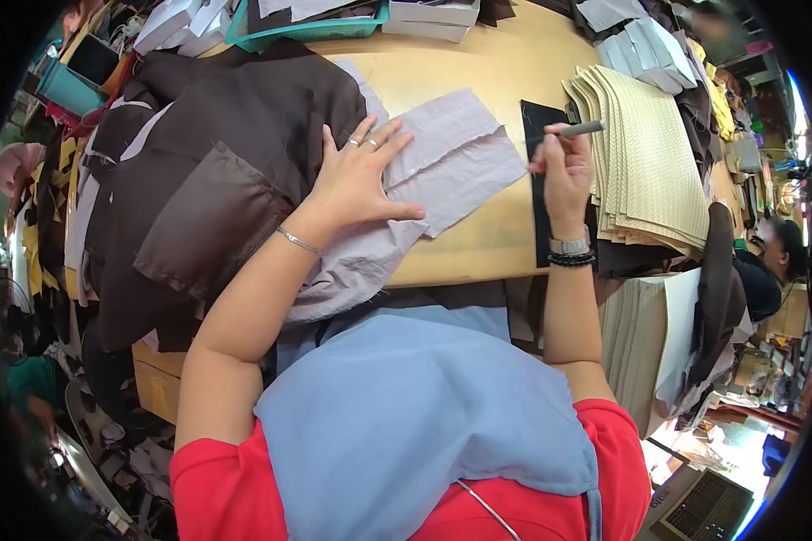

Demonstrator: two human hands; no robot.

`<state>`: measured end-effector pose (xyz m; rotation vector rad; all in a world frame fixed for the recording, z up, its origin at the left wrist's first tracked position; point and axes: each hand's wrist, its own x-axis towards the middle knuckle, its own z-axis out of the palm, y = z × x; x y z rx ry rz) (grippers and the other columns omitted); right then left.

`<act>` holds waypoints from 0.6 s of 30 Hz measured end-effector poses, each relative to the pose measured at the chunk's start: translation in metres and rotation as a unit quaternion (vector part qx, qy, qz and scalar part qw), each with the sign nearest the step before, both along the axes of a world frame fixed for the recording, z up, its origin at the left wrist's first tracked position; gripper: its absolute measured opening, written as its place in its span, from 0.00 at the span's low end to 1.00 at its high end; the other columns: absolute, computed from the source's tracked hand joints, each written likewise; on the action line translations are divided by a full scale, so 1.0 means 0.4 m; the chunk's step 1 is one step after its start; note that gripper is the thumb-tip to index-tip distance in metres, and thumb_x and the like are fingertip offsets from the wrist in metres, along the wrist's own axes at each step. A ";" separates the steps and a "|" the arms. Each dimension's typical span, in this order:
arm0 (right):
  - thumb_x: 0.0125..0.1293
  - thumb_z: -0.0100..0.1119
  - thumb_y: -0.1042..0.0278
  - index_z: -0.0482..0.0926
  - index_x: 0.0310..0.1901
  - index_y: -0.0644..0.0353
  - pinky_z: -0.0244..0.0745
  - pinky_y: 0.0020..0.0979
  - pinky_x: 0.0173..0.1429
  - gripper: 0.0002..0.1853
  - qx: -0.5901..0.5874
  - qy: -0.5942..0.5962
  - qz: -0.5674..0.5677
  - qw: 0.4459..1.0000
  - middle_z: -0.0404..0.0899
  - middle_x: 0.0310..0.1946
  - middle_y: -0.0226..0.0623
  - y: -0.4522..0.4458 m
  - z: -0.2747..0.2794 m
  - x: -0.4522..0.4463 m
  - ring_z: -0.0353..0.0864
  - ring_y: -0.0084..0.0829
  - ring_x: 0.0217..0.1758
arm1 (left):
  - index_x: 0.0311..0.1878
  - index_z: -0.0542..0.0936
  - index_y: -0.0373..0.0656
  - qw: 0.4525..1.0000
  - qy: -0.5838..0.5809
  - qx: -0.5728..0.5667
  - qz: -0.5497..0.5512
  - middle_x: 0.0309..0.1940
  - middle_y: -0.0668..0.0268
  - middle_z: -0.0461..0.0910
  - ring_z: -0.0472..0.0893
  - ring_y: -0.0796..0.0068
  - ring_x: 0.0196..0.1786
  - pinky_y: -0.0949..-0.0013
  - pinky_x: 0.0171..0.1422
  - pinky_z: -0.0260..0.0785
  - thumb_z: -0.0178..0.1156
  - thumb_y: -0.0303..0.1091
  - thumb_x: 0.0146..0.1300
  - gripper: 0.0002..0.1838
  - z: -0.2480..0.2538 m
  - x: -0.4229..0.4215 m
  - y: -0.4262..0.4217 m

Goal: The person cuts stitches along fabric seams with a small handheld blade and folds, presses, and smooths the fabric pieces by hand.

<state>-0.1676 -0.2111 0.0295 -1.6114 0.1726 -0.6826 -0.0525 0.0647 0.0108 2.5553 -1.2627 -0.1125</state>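
Observation:
My left hand (361,176) lies with fingers spread on light grey fabric (460,153), pressing it near a seam or fold that runs across the piece. The fabric continues under my wrist toward the table's front edge. Dark brown cloth (244,99) is heaped to the left, with a squarish brown flap (212,221) on it. My right hand (568,176) is closed around a grey pen (583,129), raised just right of the fabric. Beneath that hand is a flat black piece (537,126); whether the pen touches anything cannot be seen.
A stack of cream textured sheets (650,153) stands right of my right hand. Along the back are a teal tray (311,29) and white boxes (431,18). The wooden table (460,257) ends close to my body. Another person (771,261) is at far right.

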 end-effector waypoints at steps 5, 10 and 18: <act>0.69 0.57 0.77 0.72 0.44 0.57 0.74 0.37 0.62 0.06 -0.184 0.113 0.135 0.967 0.85 0.56 0.43 0.105 0.015 0.061 0.84 0.33 0.58 | 0.75 0.67 0.54 1.000 0.002 -0.009 0.001 0.79 0.68 0.58 0.53 0.55 0.81 0.16 0.72 0.37 0.67 0.80 0.38 0.61 -0.005 0.000 0.002; 0.63 0.63 0.75 0.75 0.42 0.55 0.61 0.53 0.74 0.08 -0.493 0.093 0.158 0.851 0.85 0.37 0.32 0.095 -0.018 0.103 0.84 0.41 0.51 | 0.73 0.69 0.52 1.000 0.006 -0.023 -0.001 0.78 0.65 0.60 0.53 0.54 0.81 0.17 0.72 0.37 0.66 0.79 0.38 0.60 -0.005 0.000 0.005; 0.60 0.65 0.82 0.76 0.33 0.58 0.76 0.41 0.61 0.08 -0.341 0.039 0.098 0.934 0.84 0.35 0.33 0.041 -0.024 0.072 0.85 0.31 0.42 | 0.73 0.69 0.52 1.000 0.002 -0.031 -0.005 0.78 0.64 0.60 0.54 0.54 0.81 0.17 0.72 0.37 0.67 0.79 0.39 0.59 -0.009 0.000 0.008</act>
